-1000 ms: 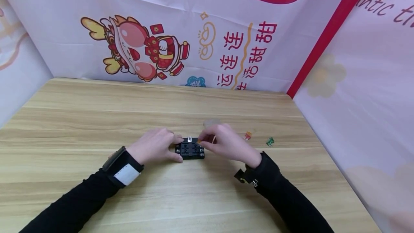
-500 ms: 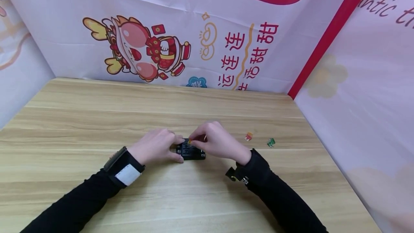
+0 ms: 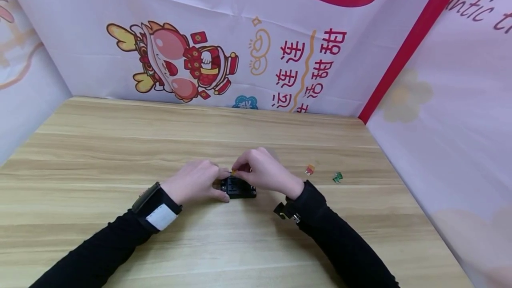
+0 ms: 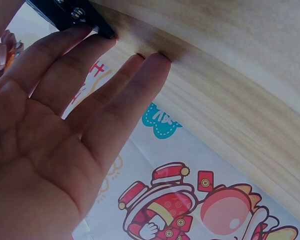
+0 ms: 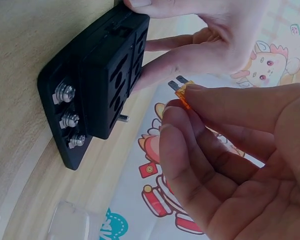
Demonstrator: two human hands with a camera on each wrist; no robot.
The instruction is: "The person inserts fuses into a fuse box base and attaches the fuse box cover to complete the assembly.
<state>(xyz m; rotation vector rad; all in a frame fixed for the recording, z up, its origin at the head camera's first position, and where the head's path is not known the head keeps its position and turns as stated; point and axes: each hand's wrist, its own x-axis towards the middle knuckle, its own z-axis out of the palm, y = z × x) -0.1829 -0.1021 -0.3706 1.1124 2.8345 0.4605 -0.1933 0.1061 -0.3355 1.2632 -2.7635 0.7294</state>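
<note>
I'm counting two hands (image 3: 197, 183), one block (image 5: 107, 75), one orange fuse (image 5: 184, 94), three screws (image 5: 70, 119) along one edge, one clear piece (image 5: 70, 222); red-orange bits (image 3: 310, 170) and green bits (image 3: 338, 177) are looking too small to count.

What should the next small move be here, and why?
Probably the right grip should bring the fuse over the block and line its prongs up with a slot: the prongs are bare and clear of the block, its slots look exposed, and the left grip holds the block at its edges.
</note>
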